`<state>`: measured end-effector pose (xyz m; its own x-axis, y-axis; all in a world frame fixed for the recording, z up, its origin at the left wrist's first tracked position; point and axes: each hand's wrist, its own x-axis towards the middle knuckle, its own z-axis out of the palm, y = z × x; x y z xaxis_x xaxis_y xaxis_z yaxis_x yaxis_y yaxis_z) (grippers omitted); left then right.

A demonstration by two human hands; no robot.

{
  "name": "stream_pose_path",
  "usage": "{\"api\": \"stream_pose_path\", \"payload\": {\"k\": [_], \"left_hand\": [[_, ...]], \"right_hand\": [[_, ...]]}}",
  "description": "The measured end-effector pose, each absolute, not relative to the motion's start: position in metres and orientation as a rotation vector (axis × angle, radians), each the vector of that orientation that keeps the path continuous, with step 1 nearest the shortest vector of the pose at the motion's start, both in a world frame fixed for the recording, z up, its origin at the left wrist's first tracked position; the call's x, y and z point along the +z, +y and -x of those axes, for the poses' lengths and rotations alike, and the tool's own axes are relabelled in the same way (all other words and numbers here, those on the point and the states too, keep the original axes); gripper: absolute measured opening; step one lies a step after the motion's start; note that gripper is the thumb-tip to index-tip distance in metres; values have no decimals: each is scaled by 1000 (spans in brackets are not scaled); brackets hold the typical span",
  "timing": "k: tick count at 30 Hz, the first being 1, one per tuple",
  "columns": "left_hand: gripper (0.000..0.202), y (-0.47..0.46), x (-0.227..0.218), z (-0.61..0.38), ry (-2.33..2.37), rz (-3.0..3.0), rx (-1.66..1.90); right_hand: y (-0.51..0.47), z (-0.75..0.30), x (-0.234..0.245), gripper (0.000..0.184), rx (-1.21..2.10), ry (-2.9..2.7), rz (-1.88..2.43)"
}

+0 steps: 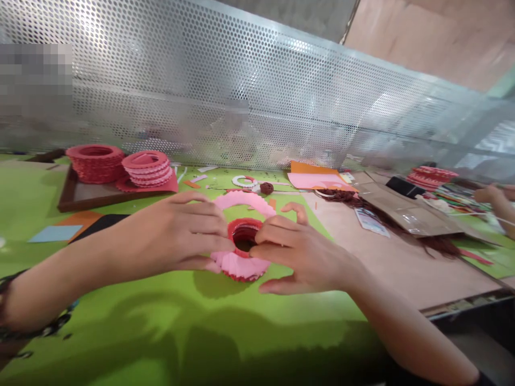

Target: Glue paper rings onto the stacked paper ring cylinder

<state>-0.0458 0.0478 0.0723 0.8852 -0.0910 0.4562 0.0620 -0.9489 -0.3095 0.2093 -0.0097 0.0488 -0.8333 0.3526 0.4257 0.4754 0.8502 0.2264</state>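
In the head view, a stack of wavy-edged rings [242,266] in pink and red sits on the green table, its dark round hole facing up. My left hand [177,233] is closed at the stack's left side, fingertips on the rim and thumb low at the pink edge. From the right, my right hand [300,252] has bent fingers over the rim at the hole, with the index finger raised and the thumb by the lower right side. A light pink scalloped arc [245,199] shows just behind; whether it belongs to the same stack I cannot tell.
A brown tray [96,201] with piles of red and pink rings stands back left. Orange and pink sheets [316,177] lie behind, with paper scraps around. Flattened cardboard [406,206] covers the right side. A perforated metal panel [257,91] closes the back; another person's hand [493,198] is far right.
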Motion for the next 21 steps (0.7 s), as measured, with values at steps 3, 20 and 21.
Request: {"api": "stream_pose_path", "payload": {"k": [3, 20, 21], "left_hand": [[48, 43, 66, 41, -75, 2652, -811], [45, 47, 61, 42, -60, 2734, -736], [42, 47, 62, 44, -22, 2729, -742]], "right_hand": [[-9, -203, 44, 47, -461, -2574, 613], [-13, -204, 43, 47, -744, -2538, 592], [-14, -205, 45, 46, -737, -2545, 596]]}}
